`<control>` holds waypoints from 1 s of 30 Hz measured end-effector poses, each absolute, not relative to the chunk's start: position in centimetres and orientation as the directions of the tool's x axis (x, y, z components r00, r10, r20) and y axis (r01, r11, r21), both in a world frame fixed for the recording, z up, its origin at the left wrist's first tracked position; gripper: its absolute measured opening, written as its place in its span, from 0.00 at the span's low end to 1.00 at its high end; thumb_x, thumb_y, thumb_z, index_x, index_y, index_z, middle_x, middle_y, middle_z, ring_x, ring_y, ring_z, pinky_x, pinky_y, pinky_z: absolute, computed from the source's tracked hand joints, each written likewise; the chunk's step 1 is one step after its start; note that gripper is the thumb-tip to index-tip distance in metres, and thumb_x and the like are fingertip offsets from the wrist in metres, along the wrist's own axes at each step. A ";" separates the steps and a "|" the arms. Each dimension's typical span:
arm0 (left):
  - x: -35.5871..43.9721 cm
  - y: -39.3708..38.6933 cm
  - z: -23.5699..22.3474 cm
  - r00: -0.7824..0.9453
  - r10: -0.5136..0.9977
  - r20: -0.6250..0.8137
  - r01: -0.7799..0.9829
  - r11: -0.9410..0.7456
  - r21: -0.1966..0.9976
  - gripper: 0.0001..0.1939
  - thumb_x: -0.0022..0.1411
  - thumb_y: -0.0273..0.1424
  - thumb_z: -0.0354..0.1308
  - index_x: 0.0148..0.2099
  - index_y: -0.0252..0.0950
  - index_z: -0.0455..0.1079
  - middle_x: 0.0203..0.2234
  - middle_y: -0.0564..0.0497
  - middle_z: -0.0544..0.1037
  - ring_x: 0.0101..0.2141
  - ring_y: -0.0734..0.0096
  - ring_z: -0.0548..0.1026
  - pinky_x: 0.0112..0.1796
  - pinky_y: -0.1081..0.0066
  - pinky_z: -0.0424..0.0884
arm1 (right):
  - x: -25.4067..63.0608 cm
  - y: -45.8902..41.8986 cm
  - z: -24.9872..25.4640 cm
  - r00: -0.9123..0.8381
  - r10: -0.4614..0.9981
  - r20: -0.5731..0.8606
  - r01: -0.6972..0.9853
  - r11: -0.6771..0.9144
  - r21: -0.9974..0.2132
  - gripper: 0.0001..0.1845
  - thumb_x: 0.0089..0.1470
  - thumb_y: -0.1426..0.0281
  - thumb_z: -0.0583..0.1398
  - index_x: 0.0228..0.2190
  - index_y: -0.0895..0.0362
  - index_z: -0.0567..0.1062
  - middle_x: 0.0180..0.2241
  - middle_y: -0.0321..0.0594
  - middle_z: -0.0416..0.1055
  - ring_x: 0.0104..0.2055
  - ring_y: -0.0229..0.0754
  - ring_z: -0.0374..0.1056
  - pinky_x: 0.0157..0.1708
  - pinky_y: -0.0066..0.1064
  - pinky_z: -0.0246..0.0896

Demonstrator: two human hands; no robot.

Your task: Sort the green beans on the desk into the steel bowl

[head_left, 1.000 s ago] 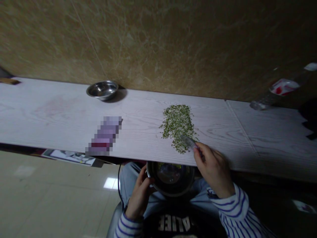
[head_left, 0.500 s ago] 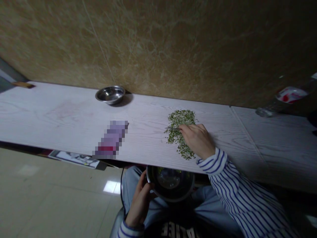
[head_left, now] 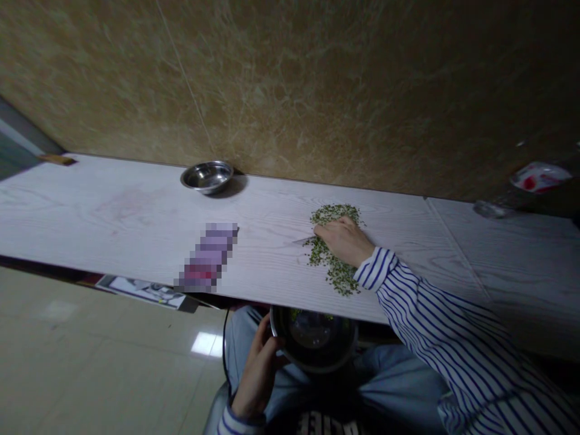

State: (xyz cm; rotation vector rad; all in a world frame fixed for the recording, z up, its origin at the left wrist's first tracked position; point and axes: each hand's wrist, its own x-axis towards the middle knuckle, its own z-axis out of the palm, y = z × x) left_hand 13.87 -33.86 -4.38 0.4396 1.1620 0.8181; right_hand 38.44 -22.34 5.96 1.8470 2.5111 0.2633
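Note:
A heap of small green grains (head_left: 333, 269) lies on the pale wooden tabletop (head_left: 113, 211). My right hand (head_left: 344, 240) rests on the heap's left side, fingers closed round a thin clear tool whose tip (head_left: 301, 241) pokes out to the left. Below the table edge, my left hand (head_left: 258, 368) grips the rim of a steel bowl (head_left: 312, 338) held over my lap. A few green grains show at the bowl's far rim.
A second, smaller steel bowl (head_left: 207, 176) stands at the back by the marbled wall. A blurred purple flat object (head_left: 207, 257) lies near the front edge. A crumpled bottle (head_left: 521, 187) lies at the far right. Tiled floor is to the left below.
My right hand has moved from the table's front edge up onto the heap, then a little further left and back. The left hand and the bowl have stayed put.

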 end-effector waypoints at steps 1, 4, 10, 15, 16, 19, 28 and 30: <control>13.9 -33.8 -4.2 0.167 0.757 -0.631 -0.321 0.647 0.691 0.34 0.45 0.31 0.62 0.57 0.43 0.68 0.47 0.47 0.78 0.30 0.68 0.74 0.23 0.75 0.62 | 38.5 -22.7 6.0 -0.316 0.945 0.086 0.943 0.302 0.143 0.13 0.59 0.80 0.52 0.39 0.56 0.73 0.32 0.39 0.75 0.36 0.40 0.67 0.41 0.35 0.45; 14.2 -33.8 -3.8 0.167 0.757 -0.632 -0.324 0.647 0.690 0.33 0.45 0.31 0.61 0.57 0.41 0.67 0.48 0.46 0.77 0.34 0.66 0.75 0.22 0.75 0.61 | 38.7 -23.9 6.1 -0.369 0.926 0.081 0.923 0.355 0.151 0.14 0.59 0.81 0.51 0.39 0.56 0.73 0.33 0.39 0.75 0.37 0.40 0.66 0.42 0.35 0.45; 14.5 -34.1 -3.7 0.164 0.760 -0.629 -0.306 0.645 0.700 0.34 0.45 0.32 0.61 0.57 0.41 0.67 0.49 0.45 0.76 0.38 0.61 0.75 0.25 0.72 0.66 | 39.3 -25.6 6.2 -0.488 0.865 0.114 0.870 0.473 0.140 0.11 0.62 0.79 0.52 0.38 0.57 0.73 0.35 0.37 0.77 0.43 0.41 0.66 0.47 0.37 0.45; 14.6 -34.3 -3.7 0.175 0.765 -0.620 -0.294 0.642 0.708 0.34 0.45 0.32 0.61 0.58 0.40 0.67 0.45 0.46 0.78 0.32 0.66 0.74 0.24 0.72 0.64 | 39.5 -27.0 6.2 -0.550 0.821 0.153 0.834 0.528 0.162 0.09 0.63 0.77 0.53 0.38 0.55 0.72 0.37 0.35 0.78 0.44 0.40 0.66 0.48 0.38 0.45; 14.6 -34.3 -3.7 0.178 0.767 -0.617 -0.296 0.640 0.709 0.34 0.45 0.32 0.61 0.58 0.40 0.67 0.44 0.46 0.78 0.31 0.67 0.74 0.24 0.73 0.64 | 39.5 -27.3 6.2 -0.555 0.816 0.163 0.831 0.533 0.162 0.09 0.63 0.76 0.53 0.39 0.55 0.72 0.37 0.35 0.78 0.45 0.40 0.66 0.48 0.38 0.46; 14.7 -34.5 -3.7 0.175 0.769 -0.614 -0.299 0.636 0.711 0.32 0.46 0.31 0.61 0.57 0.40 0.68 0.44 0.47 0.78 0.32 0.68 0.73 0.23 0.75 0.62 | 39.5 -28.1 6.2 -0.570 0.801 0.181 0.821 0.546 0.168 0.07 0.63 0.75 0.55 0.39 0.55 0.72 0.39 0.36 0.78 0.46 0.41 0.67 0.48 0.38 0.47; 14.8 -34.6 -3.6 0.184 0.770 -0.611 -0.317 0.635 0.705 0.31 0.45 0.30 0.61 0.55 0.41 0.69 0.46 0.46 0.78 0.37 0.63 0.75 0.23 0.75 0.63 | 39.8 -30.9 6.9 -0.556 0.801 0.223 0.830 0.521 0.199 0.08 0.63 0.76 0.53 0.39 0.56 0.72 0.39 0.37 0.78 0.44 0.40 0.67 0.46 0.37 0.49; 14.8 -34.6 -3.5 0.188 0.770 -0.610 -0.321 0.635 0.703 0.31 0.45 0.30 0.62 0.55 0.41 0.70 0.47 0.46 0.78 0.38 0.62 0.75 0.23 0.75 0.64 | 39.5 -31.2 6.9 -0.505 0.824 0.255 0.861 0.462 0.213 0.09 0.63 0.77 0.53 0.39 0.57 0.73 0.38 0.39 0.78 0.42 0.41 0.67 0.44 0.36 0.49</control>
